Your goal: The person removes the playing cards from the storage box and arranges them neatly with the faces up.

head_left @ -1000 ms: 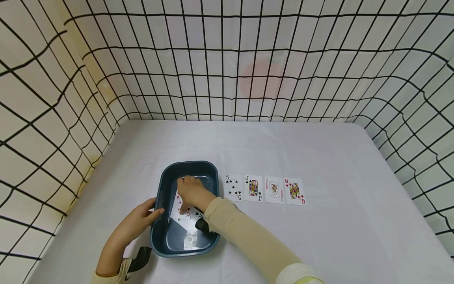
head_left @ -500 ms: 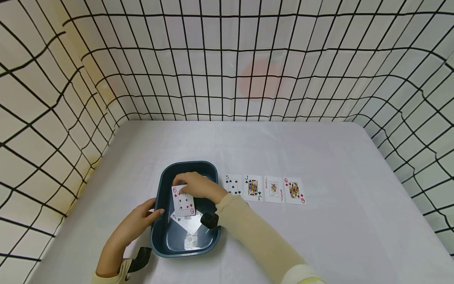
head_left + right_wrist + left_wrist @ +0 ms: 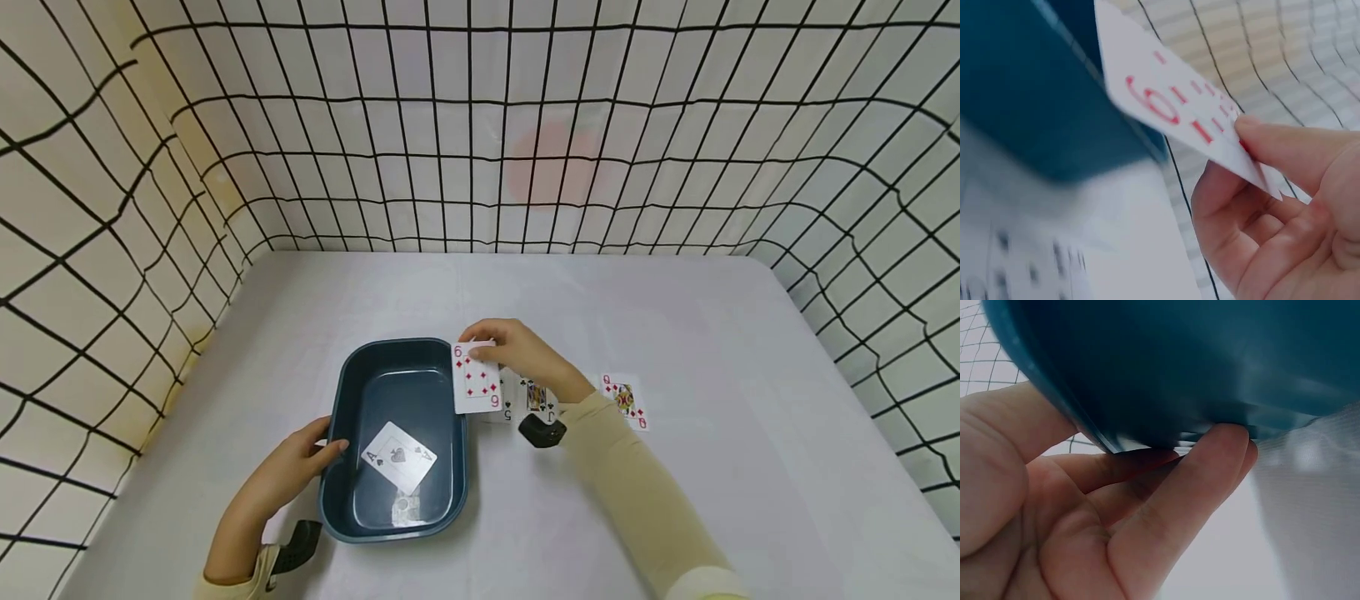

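Note:
In the head view, my right hand [image 3: 528,354] pinches a six of diamonds playing card [image 3: 474,392] between thumb and fingers, face up over the right rim of a dark blue plastic tub [image 3: 397,396]. The right wrist view shows that card [image 3: 1169,103] tilted beside the tub wall [image 3: 1029,94]. My left hand [image 3: 288,467] grips the tub's left rim, thumb over the edge and fingers along the outer wall [image 3: 1147,369]. An ace of spades [image 3: 400,457] lies face up inside the tub.
Right of the tub, a row of face-up cards lies on the white-covered table [image 3: 720,483]: a five [image 3: 508,400], a jack of clubs [image 3: 536,397] and a queen of diamonds [image 3: 624,400]. My right arm hides the joker. Black netting [image 3: 487,158] surrounds the table.
My right hand has lifted the six of diamonds out of the tub and carried it rightward past the rim, uncovering the ace. The left hand has stayed on the rim.

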Demonstrator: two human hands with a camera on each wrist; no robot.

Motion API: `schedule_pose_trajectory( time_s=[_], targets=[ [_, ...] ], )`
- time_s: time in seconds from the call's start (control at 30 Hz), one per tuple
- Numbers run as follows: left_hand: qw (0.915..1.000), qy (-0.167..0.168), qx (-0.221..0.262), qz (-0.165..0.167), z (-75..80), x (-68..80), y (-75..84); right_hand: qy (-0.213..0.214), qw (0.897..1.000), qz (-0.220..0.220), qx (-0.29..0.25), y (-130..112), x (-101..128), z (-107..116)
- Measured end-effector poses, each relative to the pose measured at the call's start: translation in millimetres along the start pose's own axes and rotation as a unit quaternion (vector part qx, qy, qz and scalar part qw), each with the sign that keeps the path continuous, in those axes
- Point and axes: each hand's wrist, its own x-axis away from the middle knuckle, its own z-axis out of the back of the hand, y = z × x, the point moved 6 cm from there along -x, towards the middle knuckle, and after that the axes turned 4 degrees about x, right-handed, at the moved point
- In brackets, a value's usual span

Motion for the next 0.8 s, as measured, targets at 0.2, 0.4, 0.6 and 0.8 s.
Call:
schedule_pose_trajectory(
  time_s=[0.2,0.4,0.6,0.8],
  targets=[
    [1.0000,0.001,0.004,-0.004,1.2,0.6,0.6,0.033,0.999,-0.039,-0.005,37,30,44],
    [1.0000,-0.001,0.008,-0.005,1.6,0.0,-0.3,0.062,0.991,-0.117,0.025,78,64,80],
    [0.9999,-0.004,0.016,-0.004,1.5,0.3,-1.0,0.084,0.983,-0.162,-0.004,117,103,118],
    [0.9997,-0.006,0.020,-0.008,1.5,-0.8,-1.8,0.118,0.976,-0.184,0.005,143,140,153]
  ],
)
